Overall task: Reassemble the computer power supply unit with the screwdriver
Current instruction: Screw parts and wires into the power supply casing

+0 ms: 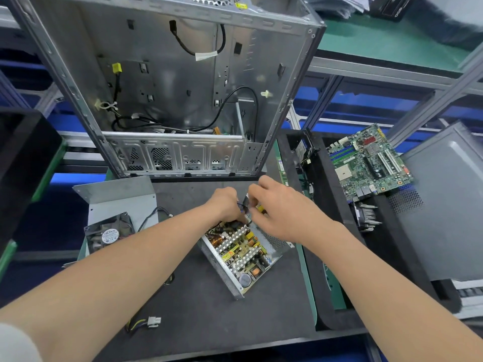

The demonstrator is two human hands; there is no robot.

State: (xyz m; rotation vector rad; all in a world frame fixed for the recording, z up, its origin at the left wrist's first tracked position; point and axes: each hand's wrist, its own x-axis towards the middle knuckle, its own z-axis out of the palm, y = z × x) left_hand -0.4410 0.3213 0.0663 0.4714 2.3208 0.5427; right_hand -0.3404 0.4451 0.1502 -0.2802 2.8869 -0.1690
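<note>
The open power supply unit (243,257) lies tilted on the black mat, its circuit board with coils and heat sinks exposed. Both hands meet at its far end. My left hand (226,205) curls round a small dark part with wires there. My right hand (282,212) pinches the same spot from the right; a bit of yellow shows under its fingers. What exactly sits between the fingers is hidden. The unit's metal cover (122,199) with its fan (109,235) lies to the left. No screwdriver is plainly visible.
An empty computer case (170,87) stands open behind the mat (196,322). A motherboard (368,160) rests on a black tray at the right, beside a grey side panel (444,205). A white connector with cables (153,322) lies near the front left.
</note>
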